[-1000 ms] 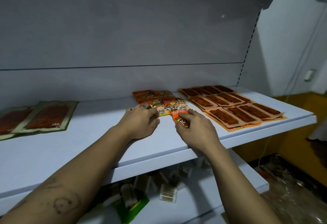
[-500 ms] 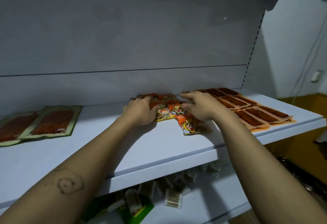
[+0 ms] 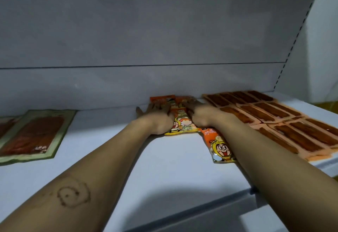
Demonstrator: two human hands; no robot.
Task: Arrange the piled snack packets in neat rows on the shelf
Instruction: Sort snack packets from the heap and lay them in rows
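A small pile of orange and yellow cartoon snack packets [image 3: 180,120] lies at the back middle of the white shelf [image 3: 164,162], against the rear wall. My left hand [image 3: 157,115] lies flat on the pile's left side, fingers stretched toward the wall. My right hand [image 3: 199,111] presses on the pile's right side with fingers extended over the rear packets. One orange cartoon packet [image 3: 219,147] lies apart, nearer the front, partly under my right forearm.
Rows of orange packets with dark strips [image 3: 270,116] cover the shelf's right part. Two green-bordered packets [image 3: 36,134] lie at the far left. The shelf's front edge [image 3: 201,211] runs below my forearms; the back wall is close behind the pile.
Both hands have reached deeper, pushing the pile back toward the wall. My right hand let go of the orange cartoon packet, which now lies alone nearer the front. The view moved closer.
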